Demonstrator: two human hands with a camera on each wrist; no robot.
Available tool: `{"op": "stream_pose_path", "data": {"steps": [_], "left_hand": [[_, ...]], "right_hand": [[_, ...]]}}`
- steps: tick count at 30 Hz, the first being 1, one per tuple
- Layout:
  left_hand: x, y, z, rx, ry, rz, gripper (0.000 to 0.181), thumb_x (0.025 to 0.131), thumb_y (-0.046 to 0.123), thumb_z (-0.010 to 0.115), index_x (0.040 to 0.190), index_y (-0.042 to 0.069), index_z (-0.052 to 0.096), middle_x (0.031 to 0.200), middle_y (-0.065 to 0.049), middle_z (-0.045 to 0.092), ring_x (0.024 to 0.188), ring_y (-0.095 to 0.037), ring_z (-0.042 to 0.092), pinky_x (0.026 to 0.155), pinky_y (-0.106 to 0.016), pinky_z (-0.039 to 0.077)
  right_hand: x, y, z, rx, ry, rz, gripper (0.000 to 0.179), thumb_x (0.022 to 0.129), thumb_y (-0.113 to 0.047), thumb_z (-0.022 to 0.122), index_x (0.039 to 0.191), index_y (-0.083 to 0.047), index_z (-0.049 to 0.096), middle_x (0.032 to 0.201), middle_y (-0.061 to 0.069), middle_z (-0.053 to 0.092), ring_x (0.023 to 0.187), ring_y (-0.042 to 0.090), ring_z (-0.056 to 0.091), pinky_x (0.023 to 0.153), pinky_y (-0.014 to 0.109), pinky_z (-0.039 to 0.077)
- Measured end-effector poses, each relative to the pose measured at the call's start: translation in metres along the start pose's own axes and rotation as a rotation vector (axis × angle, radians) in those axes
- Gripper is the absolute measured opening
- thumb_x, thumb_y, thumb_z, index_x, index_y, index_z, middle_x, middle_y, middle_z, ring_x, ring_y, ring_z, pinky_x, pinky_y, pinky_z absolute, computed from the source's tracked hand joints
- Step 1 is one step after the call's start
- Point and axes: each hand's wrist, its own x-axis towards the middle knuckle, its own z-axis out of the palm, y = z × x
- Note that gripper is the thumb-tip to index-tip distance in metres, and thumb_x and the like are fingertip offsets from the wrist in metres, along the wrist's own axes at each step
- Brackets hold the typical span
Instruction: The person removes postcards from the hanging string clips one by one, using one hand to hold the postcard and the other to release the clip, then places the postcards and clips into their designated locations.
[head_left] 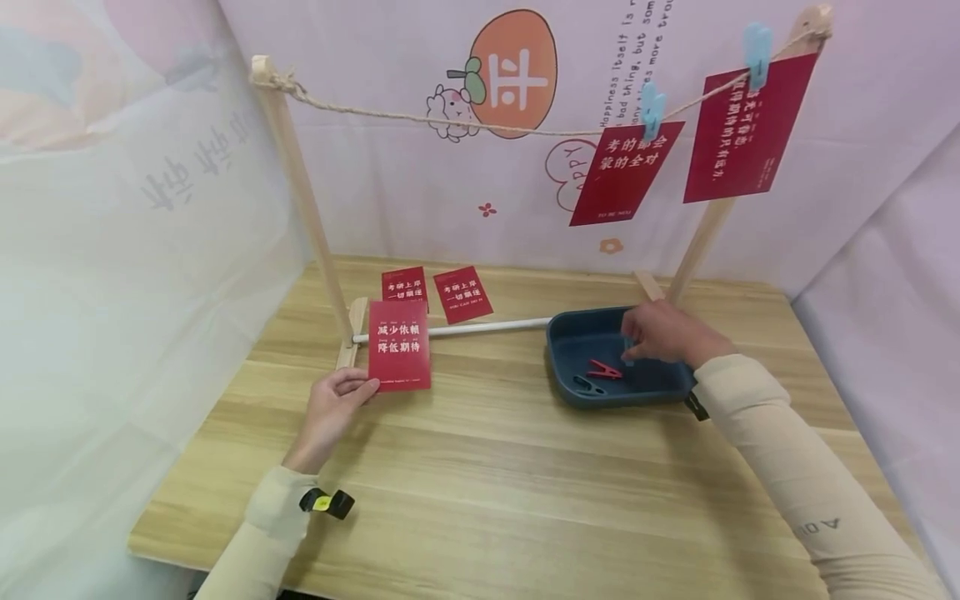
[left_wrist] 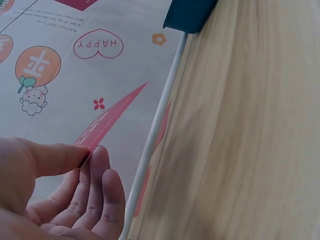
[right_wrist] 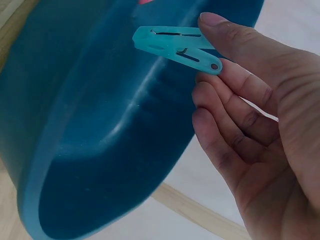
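My left hand pinches a red card with white lettering by its lower left corner, holding it up over the table's left side. In the left wrist view the card appears nearly edge-on between thumb and fingers. My right hand is over the dark blue basin. It pinches a light blue clothespin by its handle ends, between thumb and forefinger. A red clothespin and a dark green one lie inside the basin.
A twine line spans two wooden posts. From its right part hang two red cards, one narrower, the other larger, under light blue clothespins. Two more cards lie at the table's back, behind a white rod.
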Motion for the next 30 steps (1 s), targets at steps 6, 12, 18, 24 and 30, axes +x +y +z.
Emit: {"op": "stream_pose_path", "data": {"steps": [6,12,18,24,30], "left_hand": [[-0.007,-0.005,-0.010,0.033,-0.014,-0.040,0.037,0.103,0.014,0.070,0.132,-0.007,0.060,0.106,-0.003,0.076,0.096,-0.008,0.074,0.090,-0.021,0.062],[-0.011,-0.011,-0.020,0.059,-0.037,-0.065,0.038,0.102,0.014,0.070,0.132,-0.007,0.060,0.108,-0.006,0.076,0.093,-0.006,0.073,0.087,-0.019,0.061],[-0.014,-0.017,-0.029,0.083,-0.069,-0.080,0.037,0.102,0.015,0.071,0.130,-0.007,0.061,0.103,-0.004,0.077,0.093,-0.009,0.073,0.086,-0.020,0.061],[-0.015,-0.021,-0.032,0.105,-0.075,-0.102,0.039,0.101,0.015,0.072,0.131,-0.007,0.062,0.104,-0.004,0.078,0.091,-0.008,0.073,0.084,-0.021,0.062],[-0.015,-0.023,-0.033,0.151,-0.075,-0.097,0.038,0.101,0.017,0.072,0.129,-0.007,0.063,0.108,-0.009,0.078,0.092,-0.011,0.073,0.083,-0.023,0.063]], "right_hand": [[0.000,0.004,0.004,-0.014,-0.005,-0.015,0.032,0.084,-0.018,0.090,0.105,0.002,0.075,0.093,0.013,0.077,0.084,0.022,0.072,0.081,0.047,0.065],[0.000,0.008,0.010,-0.031,-0.061,0.033,0.035,0.086,-0.023,0.089,0.107,0.001,0.074,0.094,0.011,0.075,0.086,0.022,0.070,0.085,0.049,0.064],[0.001,0.007,0.013,-0.043,-0.072,0.043,0.036,0.085,-0.025,0.089,0.105,0.000,0.074,0.094,0.010,0.074,0.086,0.021,0.070,0.083,0.048,0.063],[0.002,0.008,0.016,-0.020,-0.112,0.072,0.036,0.086,-0.027,0.089,0.106,-0.001,0.073,0.096,0.011,0.073,0.086,0.022,0.067,0.082,0.048,0.062],[0.006,0.010,0.021,-0.030,-0.123,0.089,0.035,0.086,-0.028,0.089,0.104,-0.002,0.073,0.097,0.012,0.073,0.088,0.023,0.067,0.083,0.049,0.061]]}}
